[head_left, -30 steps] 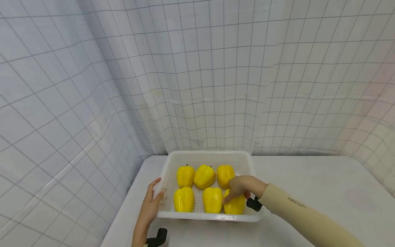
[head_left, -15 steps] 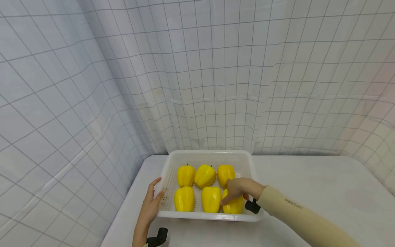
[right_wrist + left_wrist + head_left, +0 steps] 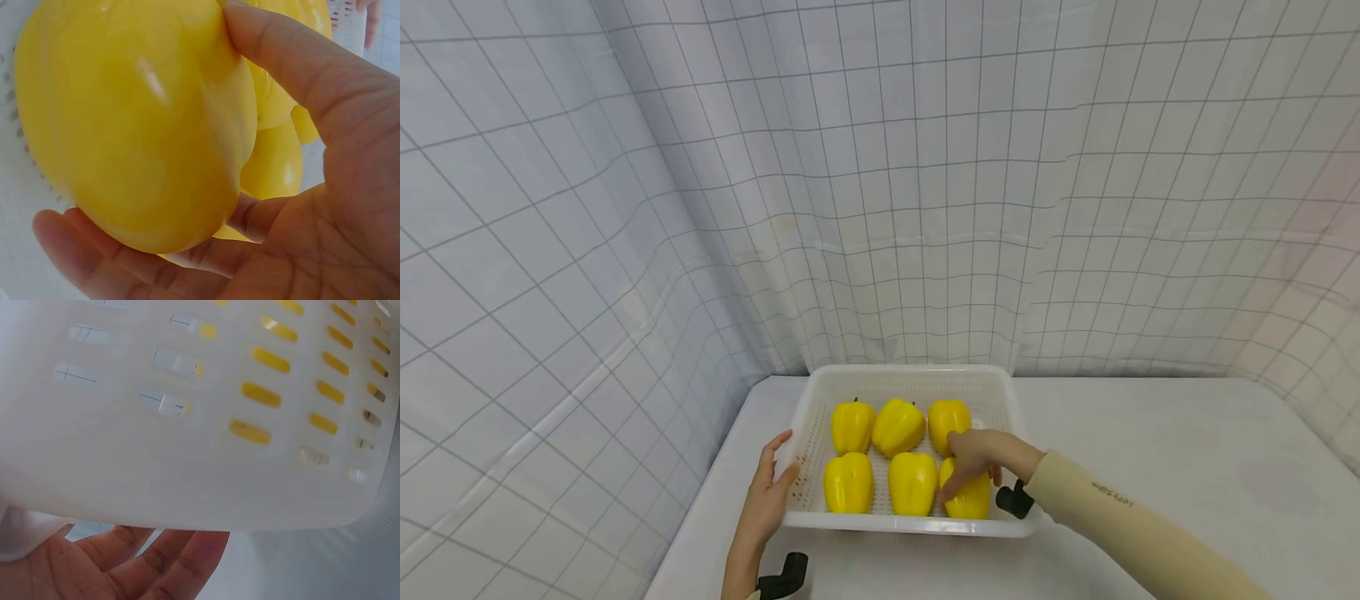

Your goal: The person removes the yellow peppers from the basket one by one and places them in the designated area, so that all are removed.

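Observation:
In the head view, a white perforated plastic basket (image 3: pixel 910 524) holds several yellow bell peppers in two rows of three. My right hand (image 3: pixel 976 458) reaches in and grips the front right bell pepper (image 3: pixel 968 498) from above. The right wrist view has that yellow bell pepper (image 3: pixel 134 125) between the thumb on one side and the fingers on the other. My left hand (image 3: pixel 765 498) rests at the basket's left side, thumb overlapping the rim and fingers fairly straight. In the left wrist view, its fingers (image 3: pixel 181 565) show past the edge of the basket's slotted wall (image 3: pixel 125 462).
Beside the held one sits the front middle bell pepper (image 3: pixel 913 485), with the front left bell pepper (image 3: pixel 848 483) farther over. A white table (image 3: pixel 1135 450) carries the basket, near its back edge. White grid-patterned curtains (image 3: pixel 925 208) rise behind and to the left.
My right hand and the pepper it grips have shifted slightly left, and the front middle pepper has moved a little left too. The left hand stays at the basket.

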Tool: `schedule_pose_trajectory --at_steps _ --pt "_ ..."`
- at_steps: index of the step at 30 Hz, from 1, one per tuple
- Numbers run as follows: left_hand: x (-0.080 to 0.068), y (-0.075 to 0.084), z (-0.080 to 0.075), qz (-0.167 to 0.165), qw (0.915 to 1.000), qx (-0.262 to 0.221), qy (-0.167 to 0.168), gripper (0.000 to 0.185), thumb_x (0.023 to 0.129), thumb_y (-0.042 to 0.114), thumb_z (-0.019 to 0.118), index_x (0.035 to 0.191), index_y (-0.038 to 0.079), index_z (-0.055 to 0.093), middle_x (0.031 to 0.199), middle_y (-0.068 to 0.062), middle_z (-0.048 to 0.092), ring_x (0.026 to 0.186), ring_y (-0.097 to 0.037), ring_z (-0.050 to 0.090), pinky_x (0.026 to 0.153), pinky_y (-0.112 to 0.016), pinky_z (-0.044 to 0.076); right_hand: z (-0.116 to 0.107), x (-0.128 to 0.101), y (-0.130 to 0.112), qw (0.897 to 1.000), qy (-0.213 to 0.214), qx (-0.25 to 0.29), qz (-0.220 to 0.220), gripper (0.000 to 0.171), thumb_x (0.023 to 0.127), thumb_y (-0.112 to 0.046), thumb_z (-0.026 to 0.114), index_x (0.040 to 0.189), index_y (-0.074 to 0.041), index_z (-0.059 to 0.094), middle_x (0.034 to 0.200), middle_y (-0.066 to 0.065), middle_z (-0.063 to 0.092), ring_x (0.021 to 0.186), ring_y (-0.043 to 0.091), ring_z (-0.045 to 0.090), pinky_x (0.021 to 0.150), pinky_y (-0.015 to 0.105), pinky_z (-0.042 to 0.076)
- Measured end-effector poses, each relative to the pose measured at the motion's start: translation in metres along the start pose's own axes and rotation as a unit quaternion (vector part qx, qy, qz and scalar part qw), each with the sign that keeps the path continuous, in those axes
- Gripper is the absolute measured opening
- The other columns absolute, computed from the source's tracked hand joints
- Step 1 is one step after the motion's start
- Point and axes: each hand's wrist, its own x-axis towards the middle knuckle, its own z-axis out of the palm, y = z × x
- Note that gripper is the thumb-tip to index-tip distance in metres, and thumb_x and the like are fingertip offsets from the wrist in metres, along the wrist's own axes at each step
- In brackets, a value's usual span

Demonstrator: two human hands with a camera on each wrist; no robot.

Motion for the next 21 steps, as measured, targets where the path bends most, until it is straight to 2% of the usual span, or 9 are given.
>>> schedule_pose_trajectory --at_steps 6,11,16,21 --pt "0.0003 -0.0002 0.0001 0.001 1.0000 -0.001 -0.001 0.050 0.100 0.014 0.046 0.147 0.015 0.028 0.148 -0.024 0.028 0.131 -0.047 0.026 0.097 -0.064 0.025 -0.0009 -0.0010 0.0012 1.000 0.012 0.010 -0.015 0.059 0.066 -0.029 0.087 0.110 -0.007 0.054 0.098 0.007 0.054 0.083 0.024 0.056 0.059 0.043 0.053" --pt "-0.0003 0.0000 0.0009 0.005 1.0000 -0.007 -0.004 0.050 0.100 0.013 0.045 0.147 0.015 0.028 0.146 -0.024 0.030 0.128 -0.044 0.033 0.096 -0.062 0.028 -0.0003 -0.0015 0.0019 0.999 0.025 -0.004 -0.026 0.052 0.063 -0.024 0.088 0.100 -0.010 0.054 0.091 0.005 0.053 0.078 0.022 0.054 0.058 0.043 0.053" --pt "0.0006 -0.0011 0.0019 0.007 1.0000 -0.006 -0.002 0.050 0.100 0.012 0.046 0.146 0.015 0.029 0.145 -0.024 0.032 0.125 -0.043 0.037 0.095 -0.061 0.030 -0.0014 -0.0028 0.0038 0.999 0.031 -0.006 -0.036 0.051 0.062 -0.025 0.089 0.098 -0.011 0.055 0.089 0.004 0.053 0.076 0.022 0.054 0.057 0.042 0.052" --pt "0.0018 -0.0024 0.0011 -0.002 1.0000 -0.005 -0.001 0.050 0.099 0.012 0.046 0.146 0.017 0.030 0.146 -0.022 0.031 0.128 -0.044 0.032 0.096 -0.063 0.028 -0.0048 -0.0043 0.0063 0.998 0.038 -0.006 -0.050 0.052 0.062 -0.028 0.088 0.098 -0.012 0.054 0.089 0.004 0.053 0.075 0.021 0.054 0.057 0.041 0.052"
